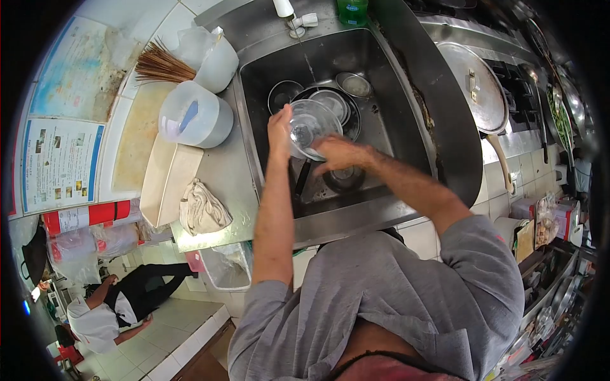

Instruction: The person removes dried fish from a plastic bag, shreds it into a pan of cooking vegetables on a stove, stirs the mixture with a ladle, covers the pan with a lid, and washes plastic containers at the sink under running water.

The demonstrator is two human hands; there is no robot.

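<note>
Over the sink, my left hand (pixel 279 129) is closed on the left rim of a clear bowl (pixel 309 124), which is tilted. My right hand (pixel 339 153) is at the bowl's near right edge, slightly blurred, with fingers over the rim and the thumb apart below it; it seems to grip that edge. Beneath the bowl is a dark frying pan (pixel 356 120), its handle pointing toward me, with a pale round dish (pixel 333 101) in it. Another round metal dish (pixel 346 180) lies under my right hand.
Around them is the steel sink (pixel 406 136), with a tap (pixel 293 22) and a small bowl (pixel 354 84) at the back. White tubs (pixel 213 120) and a cloth (pixel 204 208) stand left. A large lid (pixel 473 86) lies right. Another person (pixel 121 308) is lower left.
</note>
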